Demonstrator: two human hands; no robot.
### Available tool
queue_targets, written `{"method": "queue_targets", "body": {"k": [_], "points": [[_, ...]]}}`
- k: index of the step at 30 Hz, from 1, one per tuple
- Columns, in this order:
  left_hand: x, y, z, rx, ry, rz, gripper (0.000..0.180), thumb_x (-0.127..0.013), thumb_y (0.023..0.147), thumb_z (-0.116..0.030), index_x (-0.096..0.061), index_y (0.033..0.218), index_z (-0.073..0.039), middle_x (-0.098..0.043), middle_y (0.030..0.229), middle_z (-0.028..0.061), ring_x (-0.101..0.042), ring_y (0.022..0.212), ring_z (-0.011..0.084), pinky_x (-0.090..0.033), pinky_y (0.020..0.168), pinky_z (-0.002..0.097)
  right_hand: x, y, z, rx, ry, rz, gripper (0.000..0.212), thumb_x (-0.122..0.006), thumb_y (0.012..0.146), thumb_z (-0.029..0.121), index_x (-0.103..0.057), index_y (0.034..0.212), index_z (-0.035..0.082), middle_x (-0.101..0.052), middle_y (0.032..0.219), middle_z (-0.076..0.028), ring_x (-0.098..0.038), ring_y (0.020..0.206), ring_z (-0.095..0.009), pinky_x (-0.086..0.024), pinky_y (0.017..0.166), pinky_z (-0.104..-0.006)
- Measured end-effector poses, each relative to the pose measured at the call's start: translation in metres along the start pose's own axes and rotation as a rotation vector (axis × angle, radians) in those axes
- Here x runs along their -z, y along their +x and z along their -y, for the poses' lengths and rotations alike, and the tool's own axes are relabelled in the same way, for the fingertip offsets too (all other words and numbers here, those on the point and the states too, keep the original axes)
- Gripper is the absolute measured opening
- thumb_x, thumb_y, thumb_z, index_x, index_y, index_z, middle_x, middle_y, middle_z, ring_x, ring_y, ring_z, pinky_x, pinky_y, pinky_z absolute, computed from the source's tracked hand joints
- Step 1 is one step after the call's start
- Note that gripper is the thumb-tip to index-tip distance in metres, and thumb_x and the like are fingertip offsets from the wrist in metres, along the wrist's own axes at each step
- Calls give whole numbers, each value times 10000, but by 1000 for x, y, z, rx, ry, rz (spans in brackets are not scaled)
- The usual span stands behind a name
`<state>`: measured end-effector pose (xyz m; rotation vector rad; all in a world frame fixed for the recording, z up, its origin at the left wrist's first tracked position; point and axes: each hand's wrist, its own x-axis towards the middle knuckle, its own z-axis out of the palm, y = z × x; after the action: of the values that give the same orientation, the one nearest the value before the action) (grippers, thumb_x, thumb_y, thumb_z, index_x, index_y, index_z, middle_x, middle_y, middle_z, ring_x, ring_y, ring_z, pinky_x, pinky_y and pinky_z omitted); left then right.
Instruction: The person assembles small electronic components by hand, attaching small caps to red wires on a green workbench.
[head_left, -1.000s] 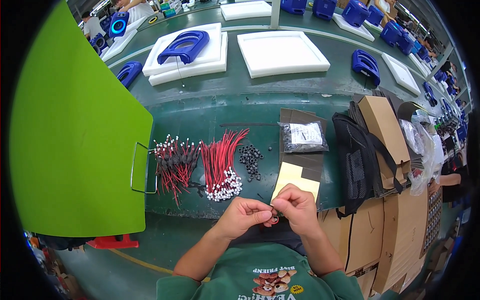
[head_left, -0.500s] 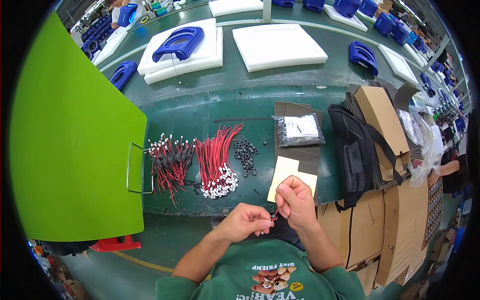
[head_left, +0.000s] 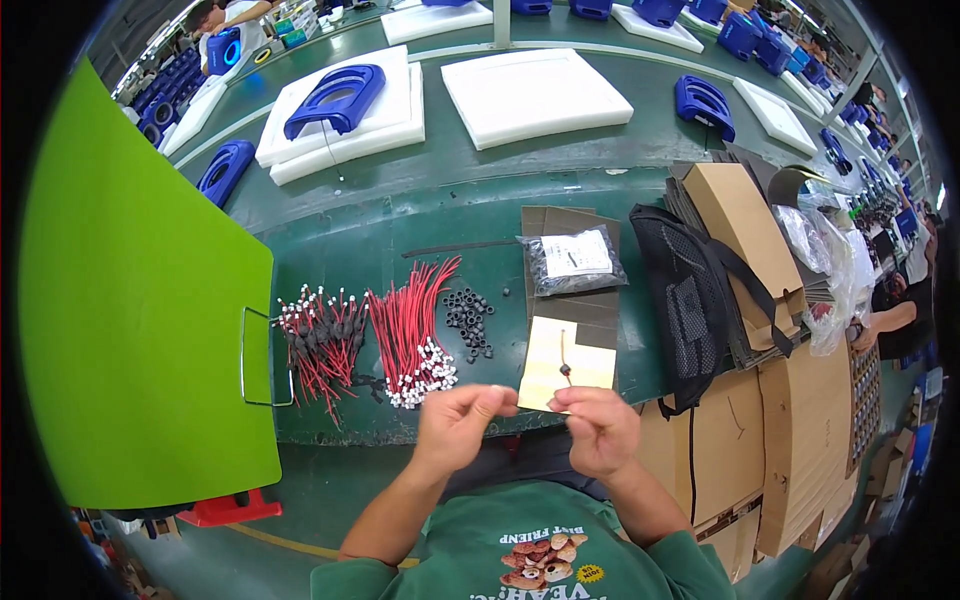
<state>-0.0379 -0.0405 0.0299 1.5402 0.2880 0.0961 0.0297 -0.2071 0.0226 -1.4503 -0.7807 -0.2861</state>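
Observation:
My right hand [head_left: 602,430] pinches a short red-and-black cable with a small black ring [head_left: 565,371] on it; the cable's free end sticks up over the yellow paper. To its left, my left hand [head_left: 458,428] is closed, thumb against forefinger, and what it may hold is too small to make out. Ahead of my left hand lies a fan of red cables [head_left: 408,325] with white connectors. Beside them are loose black rings [head_left: 468,322] on the right and a pile of cables with black rings [head_left: 323,335] on the left.
A yellow paper [head_left: 545,375] and a bag of black parts [head_left: 572,262] lie on dark sheets. A black mesh bag [head_left: 668,310] and cardboard [head_left: 745,235] flank the right side. A green panel [head_left: 150,300] borders the left. Blue housings [head_left: 340,97] and white foam [head_left: 535,95] sit beyond.
My hands have moved apart, the left one shifting left. The ringed cable, earlier between both hands, now points up from my right hand. The view has shifted slightly.

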Motion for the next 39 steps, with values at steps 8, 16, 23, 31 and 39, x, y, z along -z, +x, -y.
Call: {"method": "queue_targets", "body": {"k": [8,16,23,31,39], "points": [[-25,6,26,311,-827,272,189,-520,865,-124,-580,979,14,-618,926,104,-595,843,155,-483,755,266,1,-12,2,100,-184,257,221,-691,667,53,-622,877,41,-595,856,-106,-612,704,-216,-509,632,-278],[-41,36,33,303,-808,9,38,-536,834,-44,-560,844,-15,-596,946,115,-591,888,196,-481,833,339,38,27,-43,-156,-655,314,247,-555,717,-7,-642,917,110,-564,829,-69,-571,624,-220,-464,548,-305],[-48,39,47,338,-657,-33,45,-532,839,-45,-544,868,-12,-570,1026,109,-578,924,181,-480,833,311,46,34,-58,-133,-929,491,242,-532,665,15,-673,824,132,-542,868,-42,-546,808,-201,-467,636,-315],[-43,37,56,323,-532,-46,62,-546,835,-59,-552,867,-6,-575,1011,99,-569,927,153,-476,828,291,42,40,-62,-67,-836,460,148,-553,621,29,-640,723,93,-551,897,-68,-546,822,-233,-470,639,-327],[-56,39,59,283,-567,-84,90,-599,803,-106,-584,821,-19,-531,675,-22,-443,581,23,-344,510,162,49,39,-61,-4,-777,353,130,-582,587,-28,-582,693,47,-544,876,-92,-535,776,-250,-448,633,-323]]}}
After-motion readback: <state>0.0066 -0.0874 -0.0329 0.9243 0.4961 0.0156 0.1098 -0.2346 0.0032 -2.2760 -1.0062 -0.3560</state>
